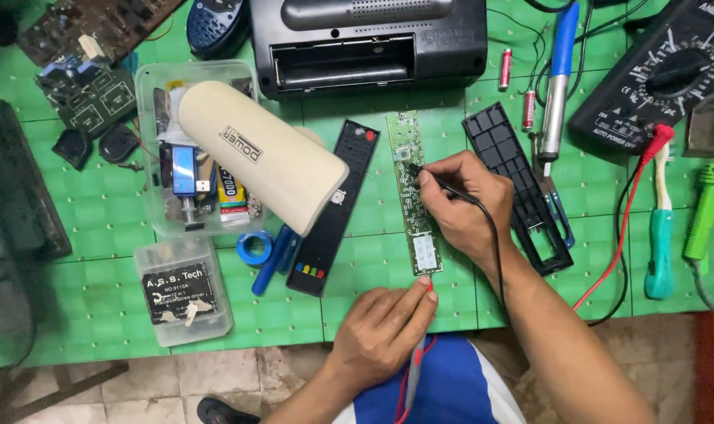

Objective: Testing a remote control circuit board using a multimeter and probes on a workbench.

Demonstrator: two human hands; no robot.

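A long narrow green circuit board [413,188] lies on the green table [98,298] in front of me. My right hand [463,208] pinches a black test probe, its tip touching the upper part of the board. My left hand [384,330] holds a red test probe whose tip meets the board's lower end by a white part. Left of the board lies the black front of a remote control [333,208] with coloured buttons. The remote's empty black back shell [518,188] lies right of my right hand. Red and black leads run to a black multimeter [663,71].
A cream desk lamp head [255,153] hangs over a clear plastic box of parts [149,94]. A small screwdriver-set box [180,292], blue tape roll [255,247], black radio [369,43], blue soldering iron [560,71], two red capacitors, a toothbrush [660,235] and a green tool [706,208] lie around.
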